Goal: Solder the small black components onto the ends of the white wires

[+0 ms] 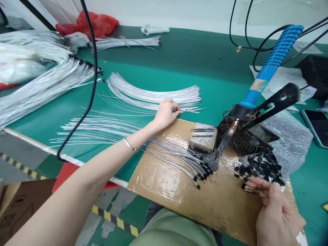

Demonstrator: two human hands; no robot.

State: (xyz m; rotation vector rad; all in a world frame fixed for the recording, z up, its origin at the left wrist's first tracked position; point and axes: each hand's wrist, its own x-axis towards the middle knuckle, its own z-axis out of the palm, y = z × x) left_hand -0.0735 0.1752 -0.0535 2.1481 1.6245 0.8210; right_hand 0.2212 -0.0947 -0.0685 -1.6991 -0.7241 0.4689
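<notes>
Left hand (167, 112) is pinching white wires (146, 95); right hand (278, 206) is touching black pieces (263, 164)

The step in hand appears to be picking: a wire on one side, a small piece on the other. The next move seems to call for parting one strand from its neighbours without dragging the row, and taking a single piece from the heap.

At the upper left of the frame, a thick wire bundle (48, 82) is lying on the green table (217, 71). In the centre, the white wires are spreading in a curved row; the left hand's grip is pressing thumb and fingertips together at their near edge, apparently on wire, though I cannot tell how many strands. Below, black-tipped wires (176, 155) are running under the left forearm (110, 162) onto the cardboard (205, 205).

Right of centre, a soldering iron (269, 71) is slanting tip-down before a black fan (246, 138). At the lower right, the black pieces are lying heaped, and the right hand's grip is curling partly open at their near edge; whether it is holding one, I cannot tell.
</notes>
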